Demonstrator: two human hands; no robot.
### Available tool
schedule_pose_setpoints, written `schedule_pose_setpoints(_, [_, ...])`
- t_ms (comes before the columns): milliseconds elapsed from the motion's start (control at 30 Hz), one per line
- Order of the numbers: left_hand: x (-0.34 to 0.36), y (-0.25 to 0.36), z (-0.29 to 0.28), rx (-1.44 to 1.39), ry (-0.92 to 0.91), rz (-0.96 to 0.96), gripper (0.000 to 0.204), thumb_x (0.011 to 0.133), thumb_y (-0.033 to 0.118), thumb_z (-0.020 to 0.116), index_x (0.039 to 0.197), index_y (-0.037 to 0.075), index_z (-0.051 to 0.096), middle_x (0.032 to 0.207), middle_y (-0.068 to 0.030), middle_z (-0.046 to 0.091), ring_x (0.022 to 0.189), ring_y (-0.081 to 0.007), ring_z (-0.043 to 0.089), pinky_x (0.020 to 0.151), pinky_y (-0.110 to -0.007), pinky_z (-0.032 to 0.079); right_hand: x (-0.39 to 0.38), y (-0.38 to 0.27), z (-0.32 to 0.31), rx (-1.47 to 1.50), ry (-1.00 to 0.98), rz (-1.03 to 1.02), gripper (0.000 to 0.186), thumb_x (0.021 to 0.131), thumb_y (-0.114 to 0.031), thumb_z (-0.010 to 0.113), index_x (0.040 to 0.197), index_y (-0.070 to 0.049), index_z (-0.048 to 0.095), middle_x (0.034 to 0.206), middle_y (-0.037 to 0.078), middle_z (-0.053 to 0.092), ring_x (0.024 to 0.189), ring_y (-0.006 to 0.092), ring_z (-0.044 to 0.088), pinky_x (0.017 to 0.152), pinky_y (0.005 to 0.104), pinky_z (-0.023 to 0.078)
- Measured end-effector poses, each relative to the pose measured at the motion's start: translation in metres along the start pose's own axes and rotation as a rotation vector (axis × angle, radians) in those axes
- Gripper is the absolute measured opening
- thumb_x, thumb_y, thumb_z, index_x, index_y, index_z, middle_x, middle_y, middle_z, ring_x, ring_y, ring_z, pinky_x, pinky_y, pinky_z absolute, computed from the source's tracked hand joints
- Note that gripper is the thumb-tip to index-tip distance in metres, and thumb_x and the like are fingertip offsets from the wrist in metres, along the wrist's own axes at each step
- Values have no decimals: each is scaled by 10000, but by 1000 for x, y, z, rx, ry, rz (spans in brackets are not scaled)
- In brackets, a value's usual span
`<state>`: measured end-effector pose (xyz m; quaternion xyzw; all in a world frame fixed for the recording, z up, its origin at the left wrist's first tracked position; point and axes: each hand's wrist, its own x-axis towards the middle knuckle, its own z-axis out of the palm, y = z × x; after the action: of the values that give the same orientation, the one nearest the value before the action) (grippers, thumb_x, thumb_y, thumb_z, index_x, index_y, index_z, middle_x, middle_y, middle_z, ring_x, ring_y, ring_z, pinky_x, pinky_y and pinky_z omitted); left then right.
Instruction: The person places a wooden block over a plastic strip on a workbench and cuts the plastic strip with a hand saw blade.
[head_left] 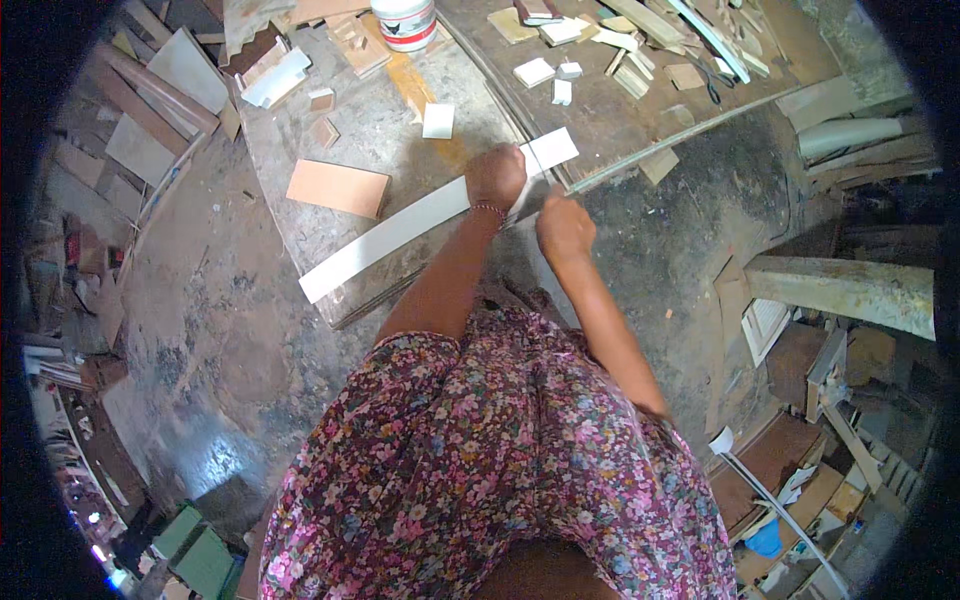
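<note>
A long white board strip [390, 245] lies slantwise across the near edge of the worktable [265, 150]. My left hand [496, 177] is closed over it, bearing down near its right end. That right end [555, 148] sticks out past my hand, over the gap beside a second table. My right hand [566, 226] is a fist just below this end. A thin, blade-like tool [538, 160] seems to run from the fist across the strip; its kind is too small to make out. A peach-coloured rectangular block [338, 188] rests left of the strip.
A white tub with a red band [405, 25] stands at the far side. Small white offcuts [437, 121] are scattered about. The second table [600, 110] bears wood scraps and dark-handled scissors [714, 85]. Boards [160, 90] lean at the left; a beam [840, 290] juts in at right.
</note>
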<state>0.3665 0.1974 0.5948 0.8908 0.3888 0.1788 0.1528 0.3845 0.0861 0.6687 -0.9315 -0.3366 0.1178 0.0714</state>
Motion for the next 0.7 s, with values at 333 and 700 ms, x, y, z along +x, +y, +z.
schedule_pose_setpoints(333, [-2, 12, -15, 121, -66, 68, 296, 813, 224, 392, 669, 63, 594, 613, -125, 600, 594, -276, 612, 556, -390, 482, 14, 2, 4, 35, -3, -25, 180, 796, -93, 365, 869, 2, 499, 781, 232, 591, 739, 361, 595, 643, 445, 477])
schedule_pose_setpoints(700, [0, 4, 0, 156, 81, 120, 335, 816, 245, 400, 602, 70, 588, 570, -139, 586, 513, -287, 585, 506, -401, 459, 22, -9, -2, 61, -29, 61, 232, 825, -163, 358, 901, -12, 518, 850, 211, 597, 782, 351, 594, 685, 445, 463])
